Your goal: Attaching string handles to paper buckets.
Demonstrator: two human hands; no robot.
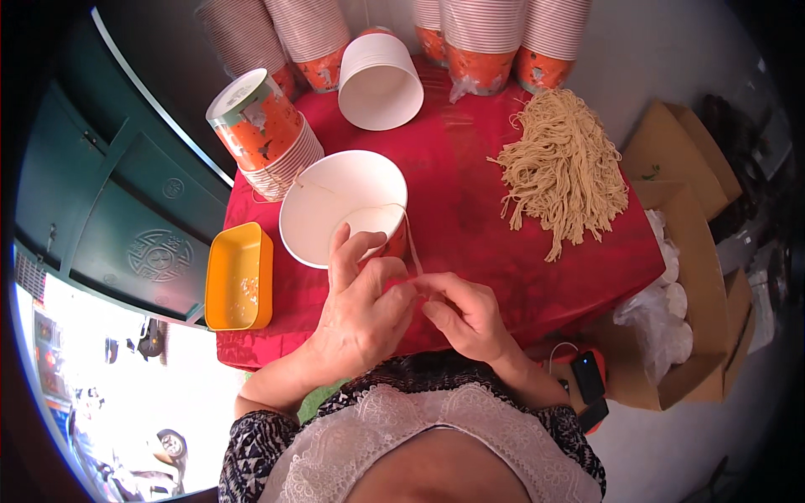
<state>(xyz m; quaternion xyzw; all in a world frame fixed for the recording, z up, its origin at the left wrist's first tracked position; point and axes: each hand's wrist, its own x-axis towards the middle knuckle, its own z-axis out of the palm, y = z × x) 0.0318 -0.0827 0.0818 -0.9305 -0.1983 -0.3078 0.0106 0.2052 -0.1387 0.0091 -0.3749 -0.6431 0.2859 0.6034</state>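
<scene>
Thin string runs from white tub rim down to where L hand meets R hand. L fingers part-curled, a couple raised; R thumb + index close together — can't tell exact pinch (tips overlap). String looks v. light, soft, limp — best held near end, btwn thumb & index.

Glare bleaches the lower left; corners are black.

Green door at left, cardboard box at right
Clear plastic bag in the box; black device at lower right.
</scene>
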